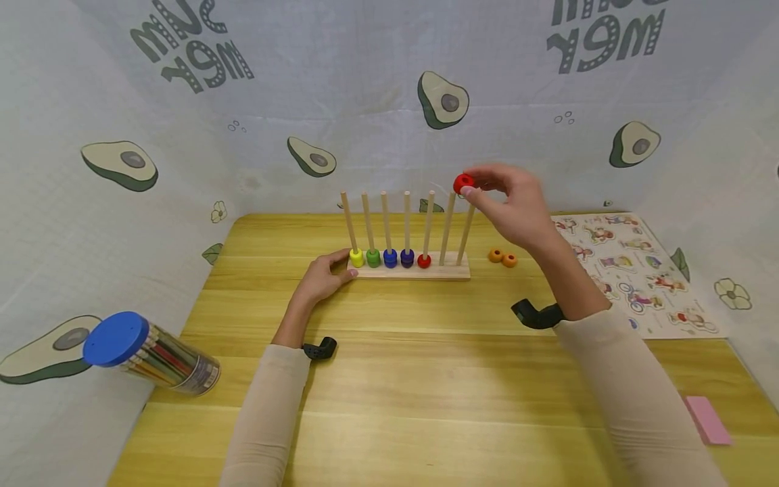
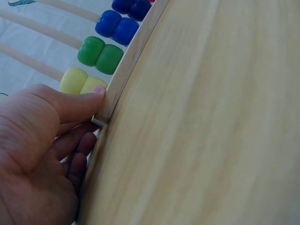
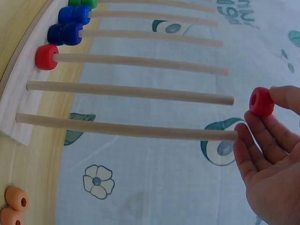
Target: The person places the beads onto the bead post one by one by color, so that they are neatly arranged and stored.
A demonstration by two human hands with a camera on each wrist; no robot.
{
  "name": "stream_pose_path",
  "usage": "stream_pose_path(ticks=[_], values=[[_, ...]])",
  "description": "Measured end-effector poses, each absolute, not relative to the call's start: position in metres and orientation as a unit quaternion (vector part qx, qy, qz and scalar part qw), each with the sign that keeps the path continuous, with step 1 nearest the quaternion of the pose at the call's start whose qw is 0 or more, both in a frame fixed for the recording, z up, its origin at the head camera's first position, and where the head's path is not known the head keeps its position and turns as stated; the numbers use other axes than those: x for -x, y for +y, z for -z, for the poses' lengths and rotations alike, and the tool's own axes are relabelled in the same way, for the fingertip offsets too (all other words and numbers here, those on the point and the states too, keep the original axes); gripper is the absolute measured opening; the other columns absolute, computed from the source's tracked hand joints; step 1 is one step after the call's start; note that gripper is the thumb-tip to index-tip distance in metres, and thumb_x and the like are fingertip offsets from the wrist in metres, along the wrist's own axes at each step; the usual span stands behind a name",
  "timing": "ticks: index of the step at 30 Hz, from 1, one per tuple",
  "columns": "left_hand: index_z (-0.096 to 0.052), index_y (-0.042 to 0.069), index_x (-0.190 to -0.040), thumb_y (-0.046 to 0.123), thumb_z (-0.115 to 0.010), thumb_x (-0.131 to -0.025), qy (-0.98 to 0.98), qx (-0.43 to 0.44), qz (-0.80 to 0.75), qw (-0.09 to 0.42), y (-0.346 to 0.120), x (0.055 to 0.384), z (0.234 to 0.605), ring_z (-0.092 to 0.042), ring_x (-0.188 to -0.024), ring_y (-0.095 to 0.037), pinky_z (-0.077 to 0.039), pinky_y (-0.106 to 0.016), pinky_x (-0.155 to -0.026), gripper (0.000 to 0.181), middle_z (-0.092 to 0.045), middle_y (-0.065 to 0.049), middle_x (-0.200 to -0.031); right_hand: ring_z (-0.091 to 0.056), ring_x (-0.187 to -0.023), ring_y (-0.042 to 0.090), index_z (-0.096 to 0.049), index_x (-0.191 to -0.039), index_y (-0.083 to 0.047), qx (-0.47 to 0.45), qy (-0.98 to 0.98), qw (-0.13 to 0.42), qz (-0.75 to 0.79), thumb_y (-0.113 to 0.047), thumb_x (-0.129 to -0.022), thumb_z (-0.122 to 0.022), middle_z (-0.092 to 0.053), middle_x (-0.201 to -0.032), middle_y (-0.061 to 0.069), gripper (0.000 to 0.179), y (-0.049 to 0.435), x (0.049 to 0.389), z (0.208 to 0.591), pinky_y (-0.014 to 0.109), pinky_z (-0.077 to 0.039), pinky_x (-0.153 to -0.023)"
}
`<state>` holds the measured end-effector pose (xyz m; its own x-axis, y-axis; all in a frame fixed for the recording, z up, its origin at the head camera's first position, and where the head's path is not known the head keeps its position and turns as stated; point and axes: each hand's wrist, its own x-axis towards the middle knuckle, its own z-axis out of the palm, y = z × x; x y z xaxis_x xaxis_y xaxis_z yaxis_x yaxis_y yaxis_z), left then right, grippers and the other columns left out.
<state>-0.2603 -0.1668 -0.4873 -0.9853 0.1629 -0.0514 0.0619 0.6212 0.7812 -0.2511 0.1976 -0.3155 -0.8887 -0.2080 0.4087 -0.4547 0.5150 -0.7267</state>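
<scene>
A wooden peg rack (image 1: 411, 272) stands on the table, its upright pegs in a row. My left hand (image 1: 322, 277) grips its left end, thumb on the edge of the base beside the yellow beads (image 2: 73, 81) and fingers curled at the end. Pairs of green (image 2: 109, 59), blue (image 2: 125, 31) and dark blue beads (image 1: 407, 258) sit low on the neighbouring pegs. One red bead (image 3: 46, 57) is at the foot of the fifth peg; the two rightmost pegs are bare. My right hand (image 1: 510, 203) pinches another red bead (image 3: 261, 101) between thumb and fingers, close to the tips of these bare pegs.
Two orange beads (image 1: 502, 257) lie right of the rack. A sheet with picture pieces (image 1: 621, 270) covers the back right, with a pink block (image 1: 708, 420) nearer. A blue-lidded jar of pencils (image 1: 152, 353) is at the left. Printed cloth (image 1: 377, 81) hangs behind.
</scene>
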Motion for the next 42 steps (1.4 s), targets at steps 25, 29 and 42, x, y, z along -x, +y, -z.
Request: stream_pose_path(ticks=[25,29,42], values=[[-0.05,0.021,-0.155,0.033,-0.071,-0.099,0.898,-0.054,-0.431,0.061,-0.166,0.261,0.486,-0.037,-0.152,-0.033,-0.03,-0.054,-0.125,0.061,-0.048,-0.009,-0.159,-0.055,-0.126,0.034,-0.064,-0.137,-0.01,-0.205,-0.887,0.089,-0.404,-0.032,-0.102,-0.064,-0.068,-0.133,0.012,0.041,0.161,0.269,0.32,0.057,-0.044,-0.108],[-0.049,0.022,-0.156,0.033,-0.07,-0.1,0.899,-0.056,-0.43,0.061,-0.166,0.261,0.486,-0.037,-0.152,-0.033,-0.03,-0.054,-0.125,0.061,-0.047,-0.009,-0.16,-0.056,-0.122,0.034,-0.065,-0.135,-0.008,-0.208,-0.889,0.088,-0.397,-0.03,-0.102,-0.065,-0.068,-0.131,0.013,0.04,0.161,0.27,0.319,0.056,-0.045,-0.107],[-0.05,0.021,-0.155,0.033,-0.071,-0.1,0.898,-0.055,-0.432,0.06,-0.167,0.262,0.486,-0.037,-0.153,-0.032,-0.03,-0.053,-0.125,0.061,-0.047,-0.009,-0.16,-0.057,-0.126,0.032,-0.064,-0.134,-0.009,-0.21,-0.895,0.077,-0.386,-0.037,-0.103,-0.064,-0.067,-0.133,0.011,0.042,0.163,0.27,0.322,0.055,-0.044,-0.113]])
